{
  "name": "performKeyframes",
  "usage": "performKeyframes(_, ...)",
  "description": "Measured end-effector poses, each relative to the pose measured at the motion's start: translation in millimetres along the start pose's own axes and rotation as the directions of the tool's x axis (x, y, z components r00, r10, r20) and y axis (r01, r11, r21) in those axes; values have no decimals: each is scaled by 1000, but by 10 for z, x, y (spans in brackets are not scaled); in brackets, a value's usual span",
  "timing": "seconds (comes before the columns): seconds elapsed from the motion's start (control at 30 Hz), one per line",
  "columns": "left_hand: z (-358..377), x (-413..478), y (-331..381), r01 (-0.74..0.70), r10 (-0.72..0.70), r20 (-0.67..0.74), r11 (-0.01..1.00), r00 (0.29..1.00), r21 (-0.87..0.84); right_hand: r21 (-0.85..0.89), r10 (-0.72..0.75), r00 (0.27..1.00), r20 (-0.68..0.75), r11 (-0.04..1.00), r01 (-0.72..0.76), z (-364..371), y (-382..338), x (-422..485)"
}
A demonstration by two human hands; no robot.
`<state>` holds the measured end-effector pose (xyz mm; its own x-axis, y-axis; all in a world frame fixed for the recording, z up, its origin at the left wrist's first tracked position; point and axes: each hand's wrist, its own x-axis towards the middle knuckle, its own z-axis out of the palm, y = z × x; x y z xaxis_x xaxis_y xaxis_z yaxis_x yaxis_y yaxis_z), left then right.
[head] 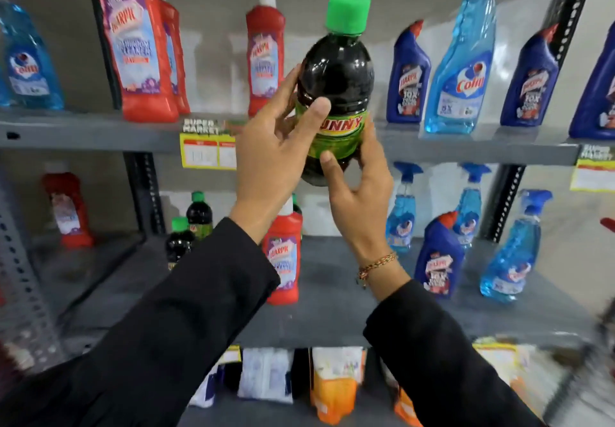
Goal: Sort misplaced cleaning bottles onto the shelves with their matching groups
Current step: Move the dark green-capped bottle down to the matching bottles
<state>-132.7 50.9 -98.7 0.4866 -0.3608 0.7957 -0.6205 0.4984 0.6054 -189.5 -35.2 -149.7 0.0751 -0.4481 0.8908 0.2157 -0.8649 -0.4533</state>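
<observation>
A black bottle (336,70) with a green cap and a green label is held upright in front of the upper shelf (83,130). My left hand (273,154) grips its left side with the thumb across the label. My right hand (357,200) holds its lower right side from below. On the lower shelf (332,310), two matching black bottles (189,230) with green caps stand at the left. A red bottle (283,257) stands beside them, partly hidden by my left arm. Red bottles (139,44) fill the upper shelf's left part.
Dark blue bottles (407,77) and a light blue spray bottle (461,70) stand on the upper shelf's right. Blue spray bottles (512,250) and one dark blue bottle (439,260) share the lower shelf's right. Pouches (336,383) lie below. A black upright post (143,190) is at the left.
</observation>
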Motion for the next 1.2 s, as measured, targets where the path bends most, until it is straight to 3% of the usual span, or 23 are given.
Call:
performKeyframes(0.17, 148, -511, -481, 157, -150, 70, 982, 986, -102, -73, 63, 997, 33, 995, -60, -160, 428, -579)
performKeyframes(0.3, 238, -851, -1026, 303, -294, 110, 950, 949, -77, -89, 278, 954, 109, 959, -270, -195, 839, -1064)
performKeyframes(0.43, 355, -1014, -1559, 449, -434, 183, 892, 882, -51, -97, 550, 806, 220, 834, -543, -218, 1205, -1247)
performKeyframes(0.53, 448, -1067, -1877, 565, -549, 232, 825, 803, 0, -189, 683, 687, 247, 730, -657, -216, 1439, -1295)
performKeyframes(0.63, 536, -1137, -2164, 641, -644, 234, 761, 729, 100, -276, 764, 590, 261, 645, -713, -215, 1637, -1305)
performKeyframes(0.83, 702, -1240, -2480, 732, -742, 182, 669, 646, 130, -387, 822, 481, 306, 569, -726, -234, 1938, -1349)
performKeyframes(0.97, 721, -1264, -2531, 717, -734, 187, 678, 652, 162, -388, 836, 456, 305, 546, -743, -256, 1975, -1372)
performKeyframes(1.07, 695, -1289, -2501, 653, -703, 194, 709, 684, 267, -356, 827, 512, 231, 562, -747, -214, 1888, -1473)
performKeyframes(1.13, 633, -1294, -2421, 566, -629, 129, 756, 766, 329, -358, 807, 585, 84, 572, -738, -165, 1806, -1643)
performKeyframes(1.2, 511, -1283, -2320, 366, -406, -12, 809, 914, 459, -411, 785, 617, -54, 546, -731, -104, 1711, -1835)
